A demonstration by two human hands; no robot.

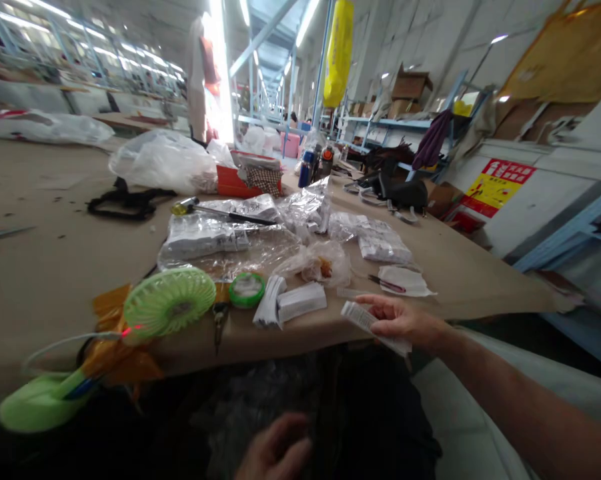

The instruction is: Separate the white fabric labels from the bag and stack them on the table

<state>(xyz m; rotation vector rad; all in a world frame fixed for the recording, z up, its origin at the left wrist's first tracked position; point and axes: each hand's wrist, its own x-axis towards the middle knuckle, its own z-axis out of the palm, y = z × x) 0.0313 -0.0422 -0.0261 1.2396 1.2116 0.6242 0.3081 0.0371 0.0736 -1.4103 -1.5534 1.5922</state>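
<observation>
My right hand (400,321) is closed on a stack of white printed paper labels (363,318) at the table's front edge, thumb on top. Low in the view, over my dark-clothed lap, my left hand (280,448) is slightly blurred. Its fingers are loosely bent, thumb apart, with nothing visible in them. On the table, left of my right hand, lie two more bundles of white labels, one flat (303,301) and one leaning (269,303). Something like clear plastic (260,400) lies in my lap, too dark to make out well.
A green fan (170,303) is fixed with brown tape at the front edge. Near it are a green tape roll (247,290) and pointed snips (220,327). Behind lie plastic-wrapped packs (205,240), a hammer (225,213), a red box (235,183) and a small pink-handled tool (387,284).
</observation>
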